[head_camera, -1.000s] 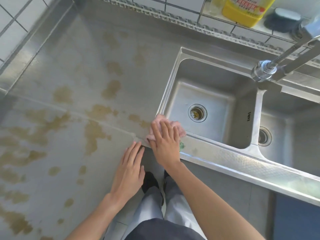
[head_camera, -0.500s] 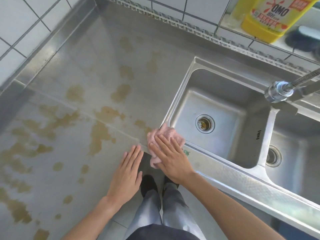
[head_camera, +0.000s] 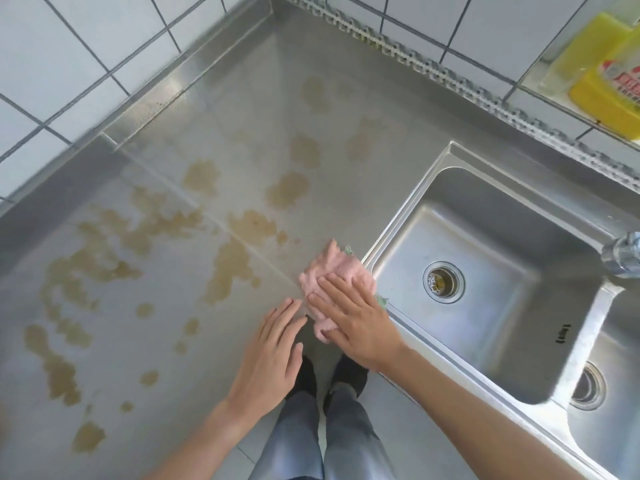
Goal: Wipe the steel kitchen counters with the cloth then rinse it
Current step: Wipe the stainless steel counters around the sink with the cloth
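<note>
While right hand point(head_camera: 356, 323) presses flat, fingers straight and spread, on pink cloth point(head_camera: 332, 271), cloth lies bunched at counter front edge, just beside left rim of sink point(head_camera: 391, 237). Left hand point(head_camera: 273, 355) flat on steel counter point(head_camera: 214, 109) just beside cloth, fingers straight, close together, holding nothing. Brown stains point(head_camera: 228, 265) scattered across counter left of cloth, reaching toward back corner. Sink drain point(head_camera: 443, 282) right of cloth. Faucet tip point(head_camera: 623, 254) at right edge. Yellow bottle point(head_camera: 602, 81) on ledge, upper right. White tiled wall point(head_camera: 69, 64) behind counter.
</note>
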